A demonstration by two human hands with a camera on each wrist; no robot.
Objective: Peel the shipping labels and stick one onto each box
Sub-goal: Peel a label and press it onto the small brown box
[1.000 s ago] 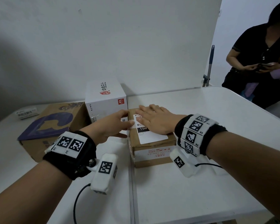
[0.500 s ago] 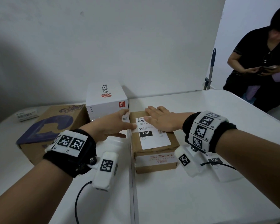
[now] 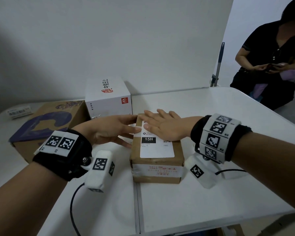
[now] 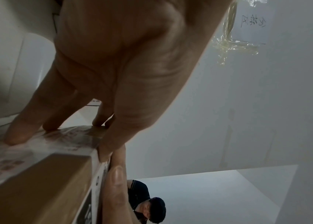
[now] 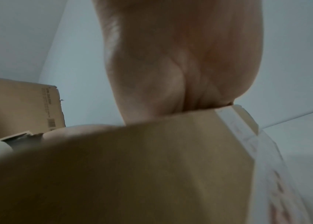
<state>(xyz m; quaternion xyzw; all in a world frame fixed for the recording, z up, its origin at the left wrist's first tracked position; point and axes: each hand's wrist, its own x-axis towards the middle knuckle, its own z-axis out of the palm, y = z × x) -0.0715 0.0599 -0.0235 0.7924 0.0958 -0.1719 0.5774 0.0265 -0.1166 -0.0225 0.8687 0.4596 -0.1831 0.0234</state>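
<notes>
A small brown box (image 3: pixel 157 167) with red-printed tape stands at the table's middle, with a white shipping label (image 3: pixel 157 150) marked 15H on its top. My right hand (image 3: pixel 160 125) lies flat and palm down on the label's far half, covering it. My left hand (image 3: pixel 131 132) is at the box's left side: its fingers (image 4: pixel 17 133) rest fairly straight against the taped side, and its thumb (image 4: pixel 109 144) presses the top edge at the label's left border. The right wrist view shows only the palm on the box (image 5: pixel 132 166).
A white box (image 3: pixel 107 97) with red print stands behind left of the small box, and a larger brown box (image 3: pixel 44 126) with a purple print lies further left. A small white packet (image 3: pixel 19 112) is at the far left. A person (image 3: pixel 271 65) sits beyond the table's right corner.
My right hand has slid along the label toward the box's far end, uncovering the 15H mark. My left hand has stayed at the box's left side.
</notes>
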